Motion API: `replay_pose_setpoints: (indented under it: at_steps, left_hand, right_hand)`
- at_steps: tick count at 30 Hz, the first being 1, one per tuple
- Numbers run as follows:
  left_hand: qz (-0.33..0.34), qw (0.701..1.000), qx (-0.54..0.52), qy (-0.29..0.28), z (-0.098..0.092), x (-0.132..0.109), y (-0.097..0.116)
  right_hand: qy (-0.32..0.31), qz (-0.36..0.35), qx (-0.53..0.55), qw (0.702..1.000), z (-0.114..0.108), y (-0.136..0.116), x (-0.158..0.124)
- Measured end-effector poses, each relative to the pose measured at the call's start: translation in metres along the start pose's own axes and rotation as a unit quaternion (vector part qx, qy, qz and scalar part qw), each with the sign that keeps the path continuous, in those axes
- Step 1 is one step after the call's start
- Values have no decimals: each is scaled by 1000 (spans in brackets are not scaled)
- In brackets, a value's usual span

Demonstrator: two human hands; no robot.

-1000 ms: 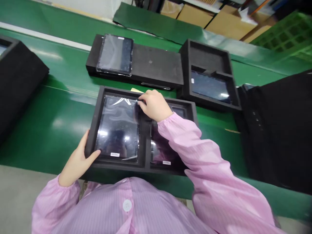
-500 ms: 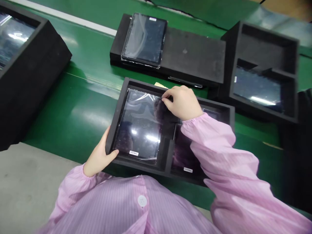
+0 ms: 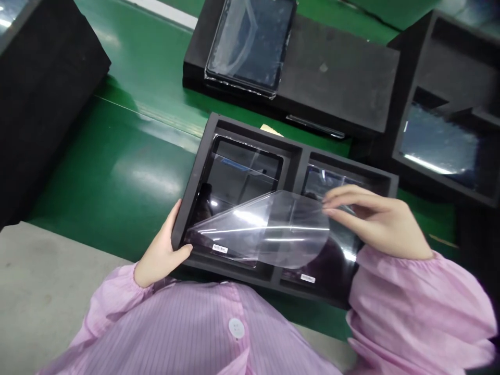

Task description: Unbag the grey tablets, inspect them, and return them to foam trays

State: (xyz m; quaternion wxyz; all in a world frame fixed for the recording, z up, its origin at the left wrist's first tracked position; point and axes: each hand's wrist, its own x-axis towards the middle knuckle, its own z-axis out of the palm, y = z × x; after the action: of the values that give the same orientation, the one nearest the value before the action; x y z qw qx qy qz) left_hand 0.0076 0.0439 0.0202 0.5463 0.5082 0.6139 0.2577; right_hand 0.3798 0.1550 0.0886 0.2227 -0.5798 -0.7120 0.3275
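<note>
A black foam tray (image 3: 195, 179) with two compartments lies before me. In its left compartment is a tablet-like screen panel (image 3: 246, 179) with a small white label near its lower edge. My right hand (image 3: 371, 219) pinches the corner of a clear protective film (image 3: 291, 229). The film is lifted off most of that panel and curls over the divider, with its lower left end still at the panel. A second dark panel (image 3: 332, 278), also labelled, sits in the right compartment, partly behind the film and my hand. My left hand (image 3: 162, 252) grips the tray's lower left side, thumb over the rim.
Behind the tray, another panel (image 3: 252, 44) rests on a black foam block (image 3: 344, 78). A further foam tray (image 3: 420, 67) holding a panel stands at right. Tall black foam (image 3: 54, 99) rises at left on the green tabletop (image 3: 133, 172).
My right hand has moved right and toward me from the panel's upper right corner, peeling the clear film up. My left hand keeps its hold on the tray. The view has shifted slightly.
</note>
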Motion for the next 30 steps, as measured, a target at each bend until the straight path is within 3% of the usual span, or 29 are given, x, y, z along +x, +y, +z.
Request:
replay_pose_setpoints:
  at_steps: [3,6,12,18,23,26,28,30]
  left_hand:
    - [-6,1000,1,3,0,0,2]
    - [-8,1000,9,5,0,-1,3]
    - [-2,1000,20,14,0,-1,4]
    - [-3,999,31,18,0,0,2]
    - [-1,999,34,15,-2,0,2]
    - [4,999,38,19,-1,-1,1]
    - [13,999,44,25,-1,0,1]
    - [23,998,56,28,-2,2,3]
  right_hand:
    - [24,21,39,999,2,15,-10]
    - [2,45,38,998,2,21,-14]
    - [-31,76,39,996,0,18,-15]
    - [-19,89,69,993,2,14,-14]
    - [32,57,116,991,7,22,-15]
    - [84,-13,154,984,13,24,-15]
    - [120,-70,158,978,17,18,-11]
    - [117,-100,132,979,19,4,-5]
